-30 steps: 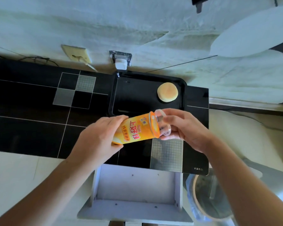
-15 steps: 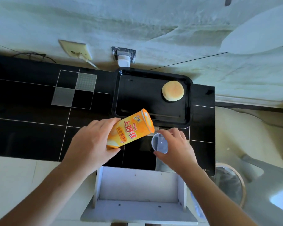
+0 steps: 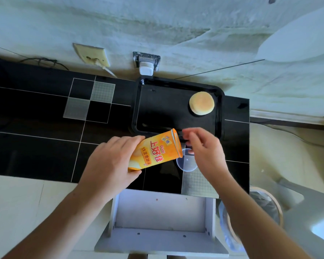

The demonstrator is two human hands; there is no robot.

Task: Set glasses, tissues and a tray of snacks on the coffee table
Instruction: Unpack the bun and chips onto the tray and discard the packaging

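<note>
My left hand point(image 3: 111, 161) grips an orange snack can point(image 3: 155, 151), tilted with its open mouth pointing right, toward the black tray point(image 3: 138, 109). A round bun point(image 3: 201, 106) lies in the tray's far right corner. The can's clear plastic lid point(image 3: 185, 163) lies flat on the black coffee table point(image 3: 36, 128), just below the can's mouth. My right hand point(image 3: 206, 152) hovers over the lid with its fingers apart at the can's mouth, holding nothing.
An open white drawer point(image 3: 161, 212) juts out under the table's near edge. A bin with a plastic liner point(image 3: 258, 208) stands at the lower right. Wall sockets point(image 3: 147, 61) with plugs sit behind the tray.
My right hand pulled the clear lid off the can, set it down on the table and let go. It has risen back to the can's mouth. The can tilted toward the tray.
</note>
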